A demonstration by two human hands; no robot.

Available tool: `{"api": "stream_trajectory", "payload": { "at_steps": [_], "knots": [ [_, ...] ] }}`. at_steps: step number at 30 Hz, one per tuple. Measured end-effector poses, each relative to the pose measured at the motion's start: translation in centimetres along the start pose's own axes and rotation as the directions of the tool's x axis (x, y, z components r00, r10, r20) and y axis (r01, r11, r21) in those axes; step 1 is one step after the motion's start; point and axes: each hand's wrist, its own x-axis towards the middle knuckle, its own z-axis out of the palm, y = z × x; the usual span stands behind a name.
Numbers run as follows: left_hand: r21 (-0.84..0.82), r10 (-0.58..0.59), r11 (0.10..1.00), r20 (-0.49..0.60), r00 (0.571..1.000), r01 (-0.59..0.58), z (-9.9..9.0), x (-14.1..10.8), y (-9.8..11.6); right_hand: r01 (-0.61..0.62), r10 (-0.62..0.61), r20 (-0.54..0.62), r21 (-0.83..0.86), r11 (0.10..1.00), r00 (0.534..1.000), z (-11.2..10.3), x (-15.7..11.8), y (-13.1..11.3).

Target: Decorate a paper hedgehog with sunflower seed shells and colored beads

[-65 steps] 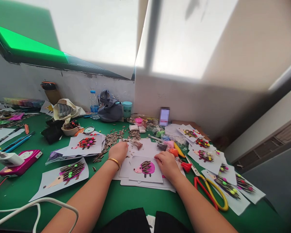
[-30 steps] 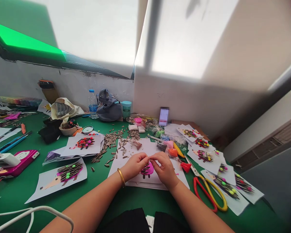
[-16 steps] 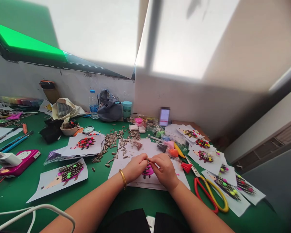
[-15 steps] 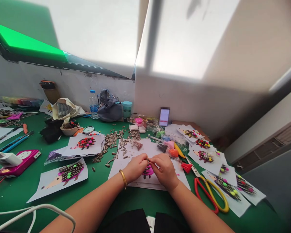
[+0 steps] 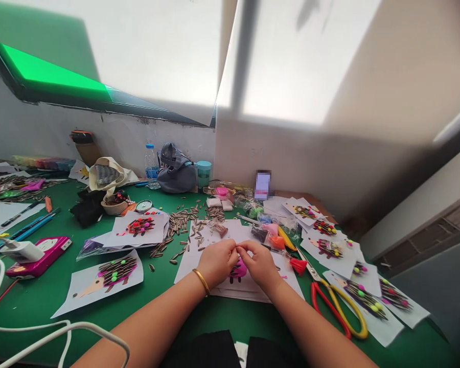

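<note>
Left hand [image 5: 217,261] and right hand [image 5: 256,261] meet, fingers pinched closed over the rounded magenta shape [image 5: 239,268] on white paper [image 5: 245,293]; anything held is hidden. Fine fingertip work seems underway, calling next for steadiness.

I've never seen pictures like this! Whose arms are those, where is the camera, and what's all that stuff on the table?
There's no robot here, just a person using two bare hands. The camera sits on their head and looks forward and down, so you see roughly what they see.

The left hand, with a gold bracelet on its wrist, meets the right hand above a pink animal picture. Their fingers are pinched close together, but I can't tell whether anything tiny is held.

On the green table lie loose striped seeds, scissors with red and yellow handles, and a spiky animal picture with bright green dots.
</note>
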Motion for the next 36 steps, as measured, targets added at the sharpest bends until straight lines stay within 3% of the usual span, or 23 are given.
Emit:
{"api": "stream_trajectory", "payload": {
  "at_steps": [4, 9, 15, 21, 27, 32, 36],
  "knots": [
    [0.205, 0.074, 0.977, -0.029, 0.997, -0.067, -0.6, 0.8, -0.1, -0.049, 0.050, 0.040, -0.012, 0.999, 0.998, -0.1, 1.2, -0.1],
    [0.320, 0.067, 0.946, -0.062, 0.996, -0.043, -0.6, 2.4, -1.1, -0.117, 0.119, 0.023, -0.066, 0.991, 0.993, 0.8, 2.9, -0.2],
    [0.259, -0.035, 0.965, -0.019, 0.999, 0.039, -0.3, 3.5, -3.2, -0.156, 0.160, 0.037, -0.092, 0.983, 0.986, 1.5, 4.9, 1.7],
    [0.197, -0.068, 0.978, 0.006, 0.998, 0.065, -0.1, 3.6, -4.1, -0.118, 0.126, 0.039, -0.165, 0.979, 0.991, 1.2, 5.3, 3.6],
    [-0.009, 0.022, 1.000, 0.040, 0.999, -0.022, 0.1, 3.5, -3.4, -0.089, 0.089, -0.012, -0.029, 0.996, 0.996, 1.4, 4.8, 2.9],
    [0.068, 0.085, 0.994, 0.000, 0.996, -0.084, 0.1, 3.0, -3.1, -0.162, 0.150, 0.093, 0.133, 0.978, 0.984, 0.5, 4.1, 2.2],
    [0.109, 0.145, 0.983, 0.013, 0.989, -0.146, 0.1, 2.4, -2.7, -0.200, 0.183, 0.123, 0.142, 0.970, 0.975, -0.7, 3.0, 2.1]
  ]
}}
